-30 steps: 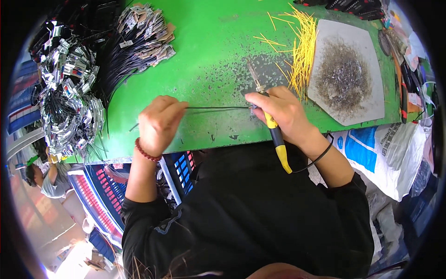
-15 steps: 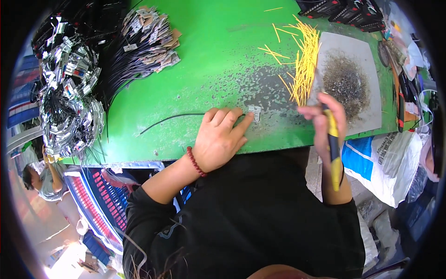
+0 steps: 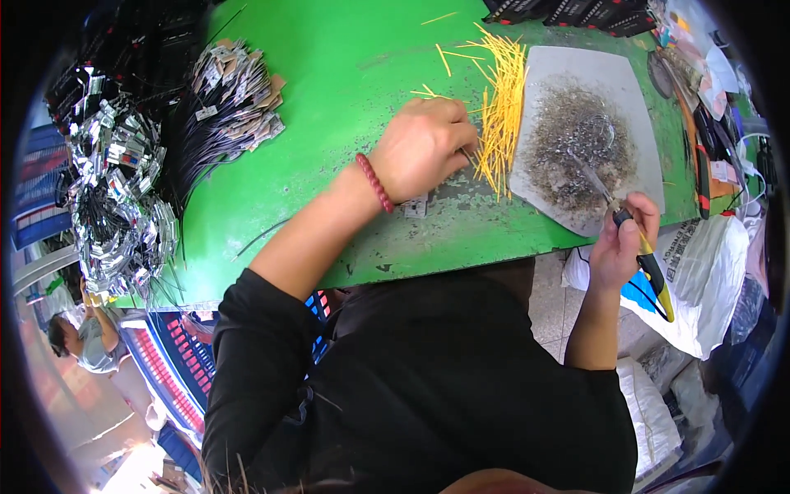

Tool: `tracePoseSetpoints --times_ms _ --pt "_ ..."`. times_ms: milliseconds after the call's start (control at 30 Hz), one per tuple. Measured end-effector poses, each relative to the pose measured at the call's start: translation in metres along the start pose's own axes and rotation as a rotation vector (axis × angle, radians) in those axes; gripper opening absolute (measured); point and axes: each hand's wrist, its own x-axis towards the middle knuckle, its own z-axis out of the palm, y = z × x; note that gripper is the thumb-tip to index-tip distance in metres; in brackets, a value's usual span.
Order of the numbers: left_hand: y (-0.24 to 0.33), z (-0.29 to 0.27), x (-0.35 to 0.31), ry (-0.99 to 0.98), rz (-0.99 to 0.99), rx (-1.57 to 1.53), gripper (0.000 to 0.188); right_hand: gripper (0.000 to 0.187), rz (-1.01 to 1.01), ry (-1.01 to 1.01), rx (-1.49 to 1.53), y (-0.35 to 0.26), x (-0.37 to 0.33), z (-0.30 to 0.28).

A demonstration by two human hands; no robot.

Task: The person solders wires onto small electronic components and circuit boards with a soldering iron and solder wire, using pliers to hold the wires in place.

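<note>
My right hand (image 3: pixel 621 247) grips a soldering iron (image 3: pixel 654 276) by its yellow and black handle. Its metal tip points into the dark, crumbly residue (image 3: pixel 576 136) on a pale grey board (image 3: pixel 650 185). My left hand (image 3: pixel 424 148), with a red bead bracelet on its wrist, is at the left edge of a heap of thin yellow sticks or tubes (image 3: pixel 504 107). Its fingers are bent and pressed together; what is between them is hidden. Below that hand a small, flat silvery part (image 3: pixel 416 207) lies on the green table (image 3: pixel 329 90). A black cable (image 3: pixel 262 239) runs partly under my left forearm.
At the left, a bundle of black cables with tagged ends (image 3: pixel 239 107) lies beside a heap of shiny metal-ended cables (image 3: pixel 119 165). Black packages (image 3: pixel 576 12) stand along the far edge. Hand tools (image 3: pixel 699 156) lie at the right. Another person (image 3: pixel 86 337) is at far left.
My left hand has left the silvery part and moved right and away to the yellow sticks. My right hand has moved right and nearer, bringing the soldering iron's tip over the residue.
</note>
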Motion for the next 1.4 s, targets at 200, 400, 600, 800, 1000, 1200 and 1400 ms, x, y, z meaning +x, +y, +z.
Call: tracePoseSetpoints --times_ms 200,400,600,800,1000,1200,1400 --pt "-0.005 0.010 0.009 -0.149 0.038 0.037 0.013 0.028 0.094 0.132 0.133 0.001 -0.006 -0.035" --pt "0.004 -0.005 -0.007 0.100 -0.087 0.139 0.012 0.016 0.080 0.168 -0.045 0.012 0.012 -0.043" --pt "0.033 -0.022 -0.056 0.131 -0.384 0.016 0.015 0.012 0.041 0.185 -0.209 0.035 0.021 -0.064" --pt "0.053 -0.008 -0.084 0.126 -0.294 0.059 0.017 0.011 0.017 0.187 -0.269 0.035 0.026 -0.061" --pt "0.046 0.004 -0.084 0.224 -0.256 0.155 0.018 0.008 0.042 0.190 -0.323 0.035 0.026 -0.059" --pt "0.048 -0.007 -0.098 0.299 -0.441 0.035 0.016 0.006 0.055 0.273 -0.100 0.033 0.030 -0.061" --pt "0.049 -0.016 -0.116 0.357 -0.466 0.049 0.011 0.016 0.093 0.001 -0.118 0.009 0.013 -0.023"
